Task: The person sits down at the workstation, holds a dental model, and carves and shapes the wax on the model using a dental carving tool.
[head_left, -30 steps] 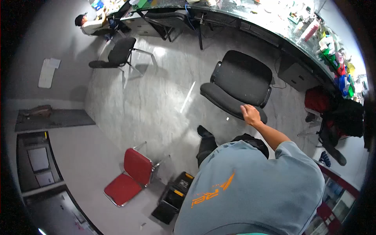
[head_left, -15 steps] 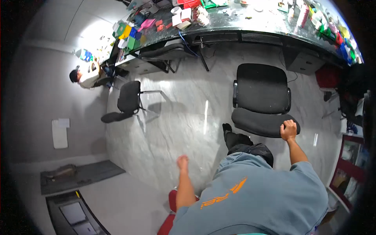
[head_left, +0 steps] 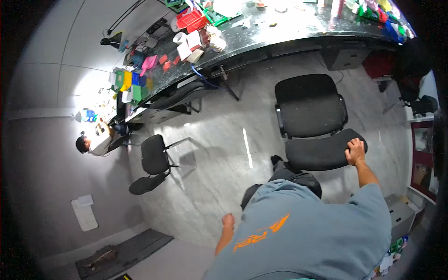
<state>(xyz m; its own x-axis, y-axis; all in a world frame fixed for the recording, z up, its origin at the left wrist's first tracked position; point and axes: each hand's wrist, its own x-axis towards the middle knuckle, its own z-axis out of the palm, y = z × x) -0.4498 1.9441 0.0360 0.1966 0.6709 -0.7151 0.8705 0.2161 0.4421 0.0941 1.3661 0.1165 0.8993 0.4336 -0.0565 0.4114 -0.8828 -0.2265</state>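
On the right, my right hand [head_left: 356, 151] grips the top edge of the backrest of a black chair [head_left: 310, 151], its fingers curled over the corner. The chair's seat points away from me, toward the long dark worktable. My left hand [head_left: 228, 220] hangs low beside my body over the floor, touching no object. It looks small and loosely curled, and its fingers are too indistinct to tell whether they are apart or closed.
A long curved worktable [head_left: 252, 39] carries bins, papers and bottles. Another black chair [head_left: 155, 155] stands left of centre. Beyond it a person [head_left: 100, 142] sits at a brightly lit bench. A dark mat [head_left: 135, 254] lies lower left, and a cabinet [head_left: 422, 158] stands at the right.
The view has turned, bringing more of the table's left part in. My right hand has moved to the backrest's far corner. My left hand has come into view, then dropped nearer my body.
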